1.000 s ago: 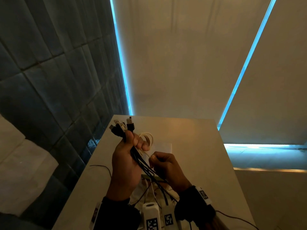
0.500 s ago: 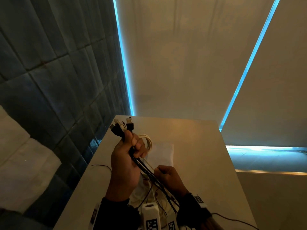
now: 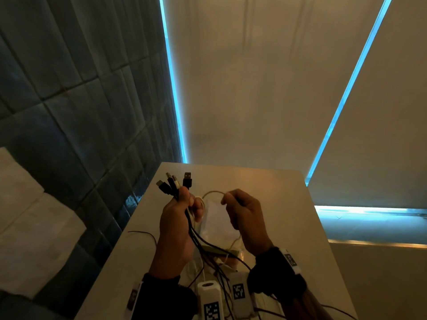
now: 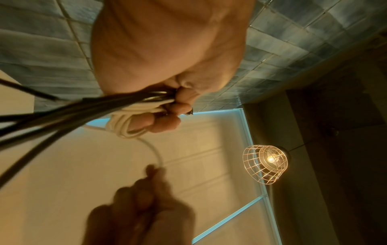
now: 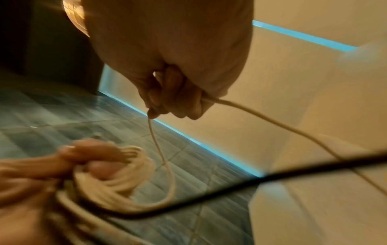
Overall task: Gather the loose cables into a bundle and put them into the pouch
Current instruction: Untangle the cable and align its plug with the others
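My left hand (image 3: 184, 204) grips a bundle of black cables (image 3: 196, 236) above the table, their USB plugs (image 3: 175, 181) sticking up past the fist. A white cable is looped in coils (image 4: 125, 122) round the left fingers. A free stretch of that white cable (image 3: 213, 192) arcs across to my right hand (image 3: 233, 204), which pinches it beside the left. In the right wrist view the white cable (image 5: 261, 116) runs through the right fist and trails down. The pale pouch (image 3: 217, 222) lies flat on the table under both hands, partly hidden by them.
The beige table (image 3: 288, 204) is narrow, with a blue tiled wall (image 3: 80, 112) along its left side. Black cable ends (image 3: 143, 233) trail onto the table at the near left. A caged lamp (image 4: 266, 164) hangs overhead. White tagged devices (image 3: 209, 299) sit at the wrists.
My right hand has risen from low near the bundle's trailing cables to level with the left hand, drawing the white cable up into an arc. The left hand keeps its grip.
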Tool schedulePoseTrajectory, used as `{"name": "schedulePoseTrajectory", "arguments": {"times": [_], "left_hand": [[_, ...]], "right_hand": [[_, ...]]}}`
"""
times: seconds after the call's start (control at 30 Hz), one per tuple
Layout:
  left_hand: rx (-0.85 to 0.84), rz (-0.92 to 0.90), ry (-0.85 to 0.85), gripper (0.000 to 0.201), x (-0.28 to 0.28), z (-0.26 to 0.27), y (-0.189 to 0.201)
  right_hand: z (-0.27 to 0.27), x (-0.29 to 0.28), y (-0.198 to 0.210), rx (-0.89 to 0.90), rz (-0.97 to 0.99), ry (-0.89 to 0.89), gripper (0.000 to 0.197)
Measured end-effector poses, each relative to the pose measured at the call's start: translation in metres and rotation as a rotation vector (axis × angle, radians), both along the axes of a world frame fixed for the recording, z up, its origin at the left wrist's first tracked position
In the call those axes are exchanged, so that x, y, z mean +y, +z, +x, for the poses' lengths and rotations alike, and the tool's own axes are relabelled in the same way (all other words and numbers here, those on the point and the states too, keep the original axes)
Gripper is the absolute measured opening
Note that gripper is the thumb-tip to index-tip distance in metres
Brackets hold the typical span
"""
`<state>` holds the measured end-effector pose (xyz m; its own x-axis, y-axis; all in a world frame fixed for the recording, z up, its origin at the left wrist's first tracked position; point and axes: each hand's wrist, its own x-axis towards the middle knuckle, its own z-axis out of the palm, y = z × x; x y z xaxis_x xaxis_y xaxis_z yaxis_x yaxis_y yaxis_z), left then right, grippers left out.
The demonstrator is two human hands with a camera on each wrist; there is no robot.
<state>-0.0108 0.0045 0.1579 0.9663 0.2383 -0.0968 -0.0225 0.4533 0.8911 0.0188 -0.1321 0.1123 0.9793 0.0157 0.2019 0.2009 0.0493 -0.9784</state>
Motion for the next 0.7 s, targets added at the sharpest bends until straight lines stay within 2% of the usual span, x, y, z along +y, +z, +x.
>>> {"name": "schedulePoseTrajectory", "arguments": {"times": [0.13,0.27,0.43,0.7], "left_hand": [[0.04,-0.054,-0.008,0.038,-0.003,0.0,0.001],[-0.012,-0.23,-0.091,0.036,0.0,-0.001,0.002],[-0.138,-0.317,-0.062,0.034,-0.002,-0.002,0.005],[-0.138,-0.229,-0.082,0.038,-0.006,-0.006,0.005]], "right_hand": [[-0.015,0.011,0.037,-0.112,0.037,0.204,0.026],[-0.018,0.015,0.028,-0.047,-0.042,0.344,0.028],[-0.012,0.008,0.002,0.073,-0.03,0.361,0.029],[-0.009,0.006,-0.043,0.203,-0.012,0.338,0.032]]}}
